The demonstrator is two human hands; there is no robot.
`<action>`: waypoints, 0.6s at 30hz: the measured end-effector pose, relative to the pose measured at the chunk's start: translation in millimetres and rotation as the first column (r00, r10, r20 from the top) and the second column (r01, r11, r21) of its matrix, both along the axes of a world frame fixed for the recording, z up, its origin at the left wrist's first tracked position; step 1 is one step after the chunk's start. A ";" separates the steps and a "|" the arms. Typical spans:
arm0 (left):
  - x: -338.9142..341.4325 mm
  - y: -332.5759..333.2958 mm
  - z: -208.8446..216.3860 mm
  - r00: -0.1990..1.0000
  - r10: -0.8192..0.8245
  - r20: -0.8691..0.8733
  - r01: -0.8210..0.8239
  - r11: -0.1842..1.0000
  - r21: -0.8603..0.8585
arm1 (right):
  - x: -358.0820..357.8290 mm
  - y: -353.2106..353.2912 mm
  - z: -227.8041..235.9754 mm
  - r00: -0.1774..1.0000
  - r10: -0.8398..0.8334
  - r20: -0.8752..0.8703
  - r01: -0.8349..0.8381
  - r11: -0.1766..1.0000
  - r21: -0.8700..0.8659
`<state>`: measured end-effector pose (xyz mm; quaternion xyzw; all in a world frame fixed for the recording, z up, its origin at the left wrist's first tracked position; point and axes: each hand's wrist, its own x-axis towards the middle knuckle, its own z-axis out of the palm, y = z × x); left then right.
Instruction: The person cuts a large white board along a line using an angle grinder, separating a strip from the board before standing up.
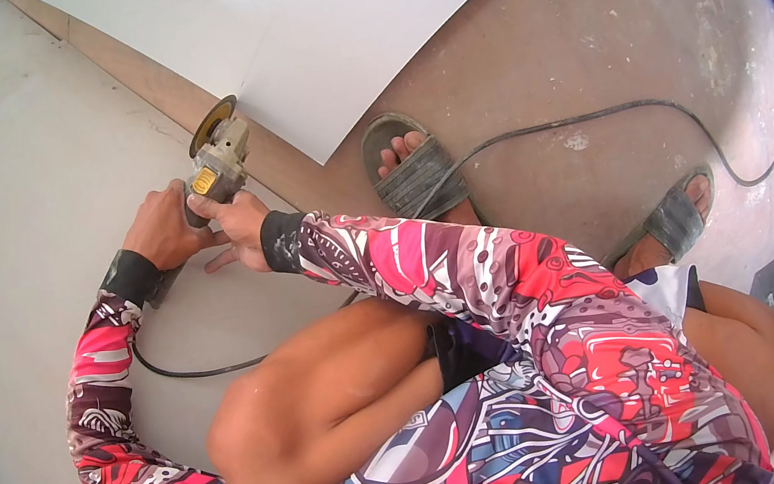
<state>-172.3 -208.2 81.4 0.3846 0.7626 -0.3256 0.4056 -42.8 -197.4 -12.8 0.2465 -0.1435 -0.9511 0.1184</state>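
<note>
Left to right, on handling: we judge that the left hand (164,227) should carry the tool's weight in a firm wrap, well back from the disc (213,126). The right hand (245,226) would do better closed fully around the body, since its present touch looks light. We would square both wrists behind the disc, and place the cord (590,116) clear of the knee and the sandal (438,178).

Position: the angle grinder (221,167) sits above the pale board (24,249), its disc end over the brown strip (138,74). Contact between disc and strip: we cannot tell. The left fingers are wrapped about the rear of the grinder. The right thumb rests on its body, near the yellow label; at least two right fingers stretch out loosely below, not clenched. The disc lies beyond all fingertips, toward the white sheet (305,42).
</note>
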 end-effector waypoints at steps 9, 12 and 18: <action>0.9 2.4 -0.4 1.000 -0.027 -0.004 0.027 0.999 0.022 | -0.5 -0.8 -3.8 1.000 -0.020 -0.016 0.019 1.000 -0.004; 1.7 2.7 -4.4 0.999 0.038 0.020 -0.038 0.999 0.012 | 0.3 0.3 -5.2 1.000 -0.016 0.009 0.016 1.000 -0.002; 1.4 1.0 0.9 1.000 0.004 0.009 -0.005 0.999 0.050 | 0.0 -1.4 -0.1 1.000 -0.030 0.006 0.030 0.999 -0.014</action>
